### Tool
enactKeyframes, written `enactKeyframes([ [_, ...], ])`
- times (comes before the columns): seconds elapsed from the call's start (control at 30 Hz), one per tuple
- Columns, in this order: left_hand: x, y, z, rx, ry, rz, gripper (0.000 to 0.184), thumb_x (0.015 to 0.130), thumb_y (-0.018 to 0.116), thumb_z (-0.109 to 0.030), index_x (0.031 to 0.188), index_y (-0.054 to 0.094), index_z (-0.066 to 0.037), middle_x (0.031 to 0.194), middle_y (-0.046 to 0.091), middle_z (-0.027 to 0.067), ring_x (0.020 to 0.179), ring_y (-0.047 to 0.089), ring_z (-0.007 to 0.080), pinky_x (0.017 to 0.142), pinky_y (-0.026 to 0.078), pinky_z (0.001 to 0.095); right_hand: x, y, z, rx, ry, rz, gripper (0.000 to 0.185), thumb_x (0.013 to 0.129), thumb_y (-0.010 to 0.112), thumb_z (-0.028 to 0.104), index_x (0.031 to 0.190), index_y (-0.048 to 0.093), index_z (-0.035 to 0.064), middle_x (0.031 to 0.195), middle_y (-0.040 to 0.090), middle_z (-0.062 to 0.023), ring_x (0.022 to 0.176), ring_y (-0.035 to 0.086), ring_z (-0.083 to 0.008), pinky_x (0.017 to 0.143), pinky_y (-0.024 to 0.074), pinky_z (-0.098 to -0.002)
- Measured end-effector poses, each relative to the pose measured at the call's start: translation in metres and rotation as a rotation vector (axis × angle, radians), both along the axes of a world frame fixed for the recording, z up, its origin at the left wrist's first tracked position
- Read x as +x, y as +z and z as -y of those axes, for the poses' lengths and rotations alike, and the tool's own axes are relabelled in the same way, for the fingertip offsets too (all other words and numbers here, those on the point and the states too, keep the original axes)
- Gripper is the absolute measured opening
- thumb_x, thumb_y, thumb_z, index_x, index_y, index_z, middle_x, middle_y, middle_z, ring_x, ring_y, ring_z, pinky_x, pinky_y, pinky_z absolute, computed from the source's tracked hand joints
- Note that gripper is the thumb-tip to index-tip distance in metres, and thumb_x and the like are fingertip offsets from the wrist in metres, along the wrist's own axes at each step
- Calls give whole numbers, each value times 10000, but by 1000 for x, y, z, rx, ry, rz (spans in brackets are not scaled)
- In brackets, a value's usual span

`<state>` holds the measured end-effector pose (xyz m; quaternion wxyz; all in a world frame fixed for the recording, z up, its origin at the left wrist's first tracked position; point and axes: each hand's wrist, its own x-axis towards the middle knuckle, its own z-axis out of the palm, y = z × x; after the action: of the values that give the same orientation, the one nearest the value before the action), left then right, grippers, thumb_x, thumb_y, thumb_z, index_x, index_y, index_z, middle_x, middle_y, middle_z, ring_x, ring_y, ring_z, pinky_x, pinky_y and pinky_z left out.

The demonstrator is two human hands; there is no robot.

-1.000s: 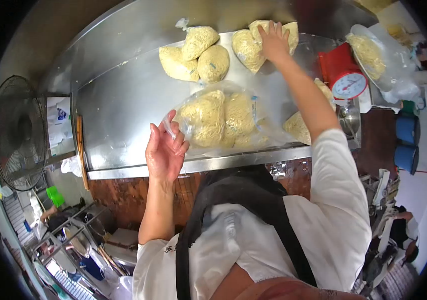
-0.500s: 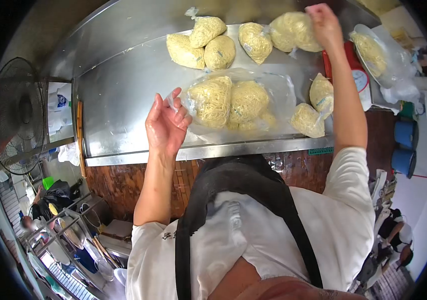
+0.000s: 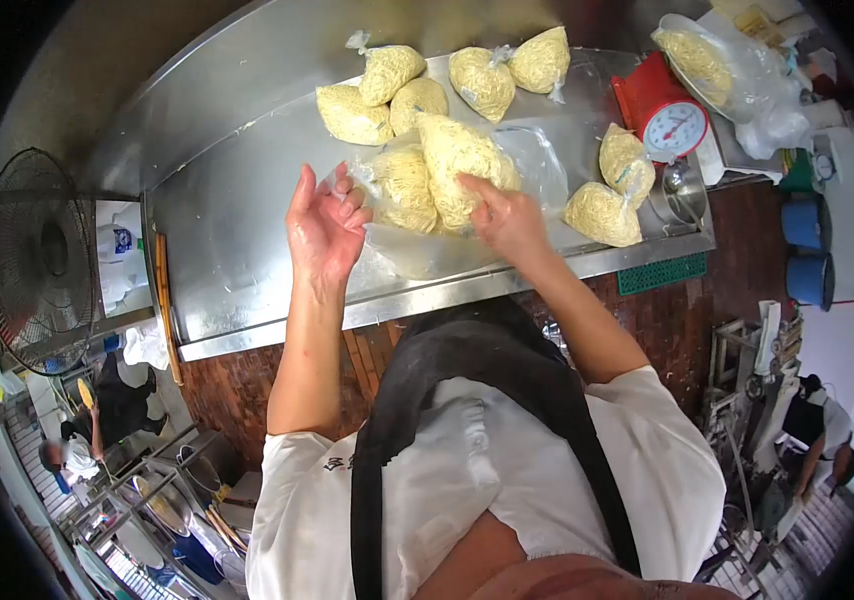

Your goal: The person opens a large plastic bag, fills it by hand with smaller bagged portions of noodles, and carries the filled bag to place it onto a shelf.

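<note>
My left hand (image 3: 328, 225), palm up with curled fingers, grips the rim of a large clear plastic bag (image 3: 545, 165) lying on the steel counter. Smaller bags of pale yellow noodles are at its mouth, one bag of noodles (image 3: 405, 190) on the left. My right hand (image 3: 509, 228) is at the lower right of another noodle bag (image 3: 462, 165), its index finger stretched along the plastic and the other fingers curled. This bag overlaps its neighbour, and what lies beneath it is hidden.
Several tied noodle bags (image 3: 352, 115) stand along the counter's back. Two more noodle bags (image 3: 602, 213) lie to the right, near a metal bowl (image 3: 684, 192) and a red dial scale (image 3: 659, 105). A fan (image 3: 37, 260) stands at left. Other people are at both lower sides.
My right hand has come from the back right down to the large bag, and a noodle bag now sits higher there. My left hand keeps its hold. The view has shifted slightly.
</note>
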<state>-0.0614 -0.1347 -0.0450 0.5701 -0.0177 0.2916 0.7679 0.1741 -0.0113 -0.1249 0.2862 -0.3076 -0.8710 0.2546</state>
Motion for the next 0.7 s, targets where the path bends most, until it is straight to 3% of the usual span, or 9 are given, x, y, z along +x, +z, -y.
enactKeyframes([
  [0.1,6,5,13,9,-26,-16,450,1015,559,-426,1128,559,10,811,528,27,640,428,120,541,344,250,15,46,-6,-66,177,236,384,849,678,123,1233,681,145,680,640,-132,629,650,-291,647,525,-407],
  [0.2,16,3,21,26,-48,-27,400,1031,539,-393,1131,556,-6,810,524,22,645,435,117,543,348,246,28,33,-39,344,21,-143,417,868,663,165,1271,640,63,866,682,-140,756,645,-320,777,522,-419],
  [0.27,23,3,26,-10,-37,-61,373,1030,543,-385,1118,560,-23,805,519,20,643,431,113,539,343,245,36,6,-58,484,-263,-4,459,897,633,147,1334,566,22,906,670,-139,774,635,-286,803,505,-372],
  [0.33,27,5,18,-28,-45,-94,356,1029,551,-370,1113,557,-25,805,513,17,638,418,109,535,335,243,44,-28,-89,229,-304,-37,508,922,621,134,1397,491,6,876,642,-110,760,609,-240,794,493,-338],
  [0.4,36,9,2,-51,-53,-112,350,1027,561,-349,1114,546,-11,812,505,13,629,398,105,532,324,239,57,-59,-115,-431,-59,-225,570,941,627,127,1459,417,16,776,599,-53,711,568,-181,749,486,-317],
  [0.5,70,33,-34,-79,-141,-257,295,1029,565,-310,1095,548,-23,803,490,-1,624,375,96,532,308,229,75,-8,-119,-908,-9,-351,535,958,602,110,1458,426,36,753,554,-19,666,496,-118,678,443,-285],
  [0.53,82,42,-32,-60,-162,-281,336,1041,539,-292,1215,544,-5,810,480,-8,620,356,89,541,305,230,84,11,-109,-972,-9,-391,533,963,599,113,1462,425,41,755,558,-19,654,482,-113,659,428,-278],
  [0.63,91,52,-5,71,-254,-384,447,1047,522,-300,1370,479,6,816,470,-16,619,346,82,553,310,232,120,36,-55,-1175,-92,-447,522,972,605,123,1463,437,70,768,571,-22,624,452,-98,616,400,-264],
  [0.7,71,27,2,45,-253,-328,517,1041,529,-306,1443,422,1,814,460,-26,616,349,76,557,315,230,131,38,-42,-1268,-232,-436,510,970,627,130,1452,463,105,790,581,-27,615,444,-90,609,401,-265],
])
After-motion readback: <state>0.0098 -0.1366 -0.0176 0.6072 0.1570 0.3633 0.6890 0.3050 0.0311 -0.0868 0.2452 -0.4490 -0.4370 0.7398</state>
